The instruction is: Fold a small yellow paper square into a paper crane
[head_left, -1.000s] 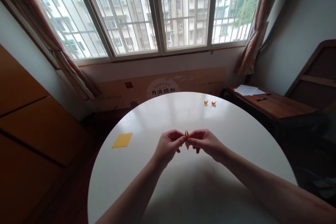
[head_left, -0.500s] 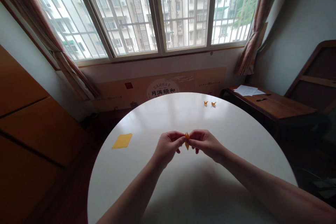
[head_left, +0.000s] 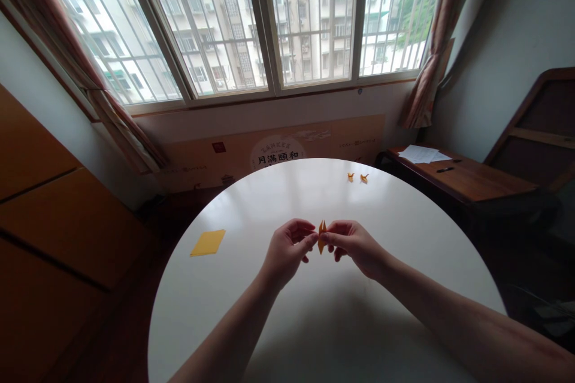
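A small folded piece of orange paper (head_left: 322,232) is held in the air above the middle of the round white table (head_left: 404,233). My left hand (head_left: 287,251) pinches its left side with thumb and forefinger. My right hand (head_left: 354,245) pinches its right side the same way. Both hands are closed on the paper and meet at it. On the table to the left lies a flat yellow sheet of paper (head_left: 207,242). Two small folded orange paper figures (head_left: 358,178) stand near the table's far edge.
A dark wooden side table (head_left: 471,182) with white papers (head_left: 422,154) and a pen (head_left: 445,170) stands to the right. Wooden cabinets (head_left: 58,221) line the left wall. A large barred window (head_left: 269,18) with curtains fills the far wall.
The hands and the folded paper stay almost where they were; the view has shifted very slightly. The fingers work a little on the paper.
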The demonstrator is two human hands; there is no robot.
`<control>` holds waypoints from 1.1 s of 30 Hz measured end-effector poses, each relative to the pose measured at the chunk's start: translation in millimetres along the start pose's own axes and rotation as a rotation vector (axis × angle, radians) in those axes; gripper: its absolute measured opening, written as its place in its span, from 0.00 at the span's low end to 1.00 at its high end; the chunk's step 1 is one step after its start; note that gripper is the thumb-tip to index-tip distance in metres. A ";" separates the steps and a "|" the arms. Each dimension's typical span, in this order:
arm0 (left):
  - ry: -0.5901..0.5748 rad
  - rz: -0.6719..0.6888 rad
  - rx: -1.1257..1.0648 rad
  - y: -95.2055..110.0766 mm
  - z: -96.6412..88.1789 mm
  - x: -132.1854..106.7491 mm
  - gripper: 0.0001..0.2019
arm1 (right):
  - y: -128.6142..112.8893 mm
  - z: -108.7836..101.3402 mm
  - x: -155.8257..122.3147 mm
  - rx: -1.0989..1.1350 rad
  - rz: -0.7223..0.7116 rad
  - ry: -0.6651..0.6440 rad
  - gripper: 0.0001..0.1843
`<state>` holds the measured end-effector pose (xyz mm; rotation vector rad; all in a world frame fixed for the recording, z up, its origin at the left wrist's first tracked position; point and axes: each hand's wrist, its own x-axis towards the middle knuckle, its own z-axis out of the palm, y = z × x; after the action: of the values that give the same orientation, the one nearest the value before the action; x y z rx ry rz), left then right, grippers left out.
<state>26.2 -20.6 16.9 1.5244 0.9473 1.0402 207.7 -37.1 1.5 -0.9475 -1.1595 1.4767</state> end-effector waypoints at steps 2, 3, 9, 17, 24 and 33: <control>-0.021 0.014 0.012 0.2 0.6 -0.9 0.15 | -1.0 0.4 -0.6 0.011 0.003 0.006 0.17; -0.028 0.016 0.015 0.4 1.0 -1.3 0.15 | -1.2 0.8 -0.7 0.009 0.002 0.010 0.17; 0.013 -0.005 -0.027 1.2 1.6 -0.1 0.14 | -0.8 3.5 -0.2 -0.007 -0.009 -0.007 0.17; -0.027 0.100 0.028 4.5 0.7 -1.8 0.05 | -4.7 2.1 -3.4 0.121 0.068 -0.024 0.15; -0.095 0.190 0.143 11.1 -3.0 -5.5 0.09 | -7.6 1.9 -4.1 0.239 0.142 -0.076 0.12; -0.099 0.193 0.143 11.9 -2.7 -4.6 0.09 | -7.7 0.1 -5.5 0.279 0.224 -0.117 0.11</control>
<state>22.9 -26.2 28.3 1.7975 0.8319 1.0395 210.5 -42.1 9.0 -0.8258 -0.9193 1.8414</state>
